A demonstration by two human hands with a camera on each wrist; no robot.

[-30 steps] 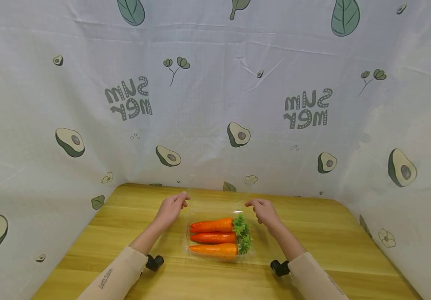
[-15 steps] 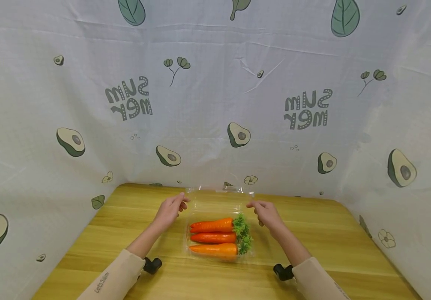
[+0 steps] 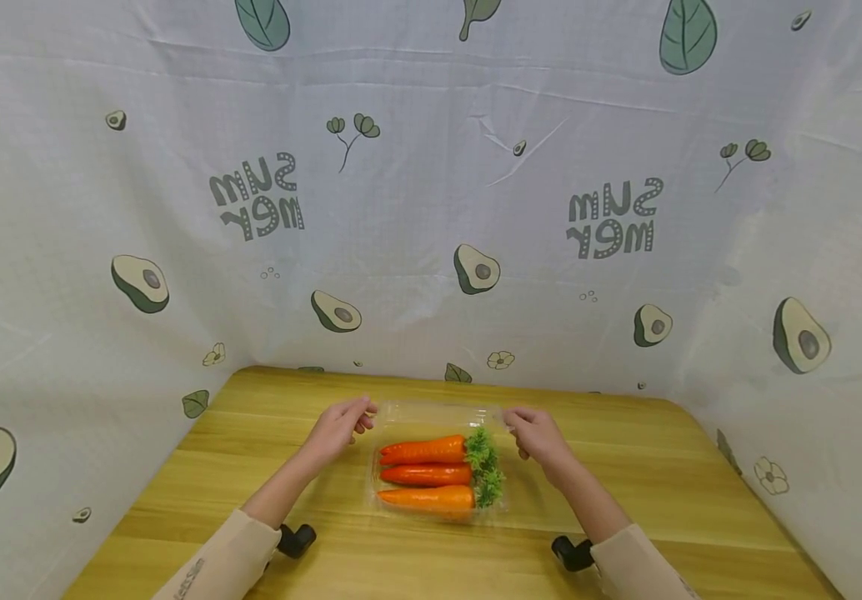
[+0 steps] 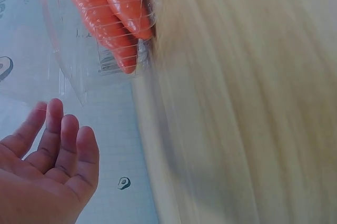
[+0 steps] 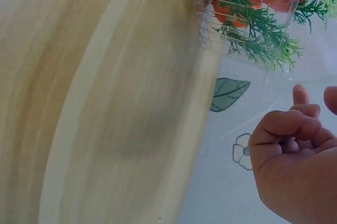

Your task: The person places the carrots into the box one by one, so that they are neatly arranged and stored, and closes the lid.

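A clear plastic box (image 3: 374, 502) on the table holds carrots (image 3: 422, 450) with green tops (image 3: 485, 487). Its see-through lid (image 3: 438, 412) stands hinged up along the far side. My left hand (image 3: 337, 429) is at the lid's left edge; in the left wrist view its fingers are loosely bent, with fingertips (image 4: 54, 108) close to the clear plastic. On the opposite side, my right hand (image 3: 536, 433) has its fingertips right at the lid's right corner. The right wrist view has those fingers (image 5: 281, 124) loosely curled, the thumb standing apart from them.
The box stands in the middle of a wooden table (image 3: 371, 558), toward its far side. A white printed curtain (image 3: 401, 208) hangs behind the table and down both sides. A black wrist camera (image 3: 296, 542) is strapped at each beige sleeve (image 3: 228, 550).
The lid's top edge rose into sight at the back, then came down lower in the head view. My right hand shifted slightly right and my left hand a little nearer. The carrots stayed put.
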